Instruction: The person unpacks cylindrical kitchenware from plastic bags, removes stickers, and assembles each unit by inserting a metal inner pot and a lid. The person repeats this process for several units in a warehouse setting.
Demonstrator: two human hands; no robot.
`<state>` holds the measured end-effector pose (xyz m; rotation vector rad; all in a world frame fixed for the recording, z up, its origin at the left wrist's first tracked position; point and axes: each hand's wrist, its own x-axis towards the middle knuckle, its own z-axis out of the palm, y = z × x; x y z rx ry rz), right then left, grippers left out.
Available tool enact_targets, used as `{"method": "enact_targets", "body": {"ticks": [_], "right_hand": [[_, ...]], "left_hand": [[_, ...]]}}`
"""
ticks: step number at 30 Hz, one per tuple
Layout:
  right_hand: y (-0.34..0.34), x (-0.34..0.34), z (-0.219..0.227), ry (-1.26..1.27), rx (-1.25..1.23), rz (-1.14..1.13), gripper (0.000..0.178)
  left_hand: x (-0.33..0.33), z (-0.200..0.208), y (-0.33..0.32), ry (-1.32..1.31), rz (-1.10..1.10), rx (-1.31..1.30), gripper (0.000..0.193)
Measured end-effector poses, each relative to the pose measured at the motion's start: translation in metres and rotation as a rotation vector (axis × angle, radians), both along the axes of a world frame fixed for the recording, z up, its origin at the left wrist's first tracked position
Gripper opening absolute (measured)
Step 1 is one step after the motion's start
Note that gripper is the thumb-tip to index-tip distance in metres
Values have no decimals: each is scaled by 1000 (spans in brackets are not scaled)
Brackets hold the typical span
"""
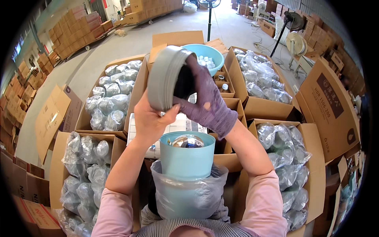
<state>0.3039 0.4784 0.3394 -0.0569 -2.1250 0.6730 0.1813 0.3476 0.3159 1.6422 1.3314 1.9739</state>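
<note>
While brown cardboard cartons of plastic-wrapped goods flank everything and a light-blue round basin sits partly hidden ahead, a pale-blue half-bagged cylindrical container stands below a grey ribbed hollow cylinder gripped by cupped bare left hand underneath and curled purple-gloved right hand at open end.

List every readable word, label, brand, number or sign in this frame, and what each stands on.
Wording is located, not copied out.
Right brown carton flap: large legible print, dark label block, droplet sign.
Lower-left brown carton: dark letters, partly legible.
Red-banded carton: lettering, too unclear.
Left tan flap: print too blurred.
Stacked background cartons: marks too small.
Grey ribbed cylinder, held by left hand and right hand: no text visible.
</note>
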Motion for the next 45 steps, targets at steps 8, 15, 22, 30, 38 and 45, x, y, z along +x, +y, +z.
{"method": "enact_targets", "body": {"ticks": [8,15,22,30,38,45], "right_hand": [[18,3,0,69,535,-42,87],[25,2,-13,126,-272,170,60],[25,15,15,-208,-65,136,77],[42,4,-15,54,-1036,898,49],[13,2,13,161,279,94,52],[23,14,-4,-78,39,116,58]], "left_hand": [[-4,4,-4,-54,-93,-87,49],[10,11,13,716,317,233,71],[-8,0,9,130,16,38,75],[1,20,8,993,257,266,78],[15,17,-1,453,250,129,82],[-6,19,-4,770,80,155,74]]}}
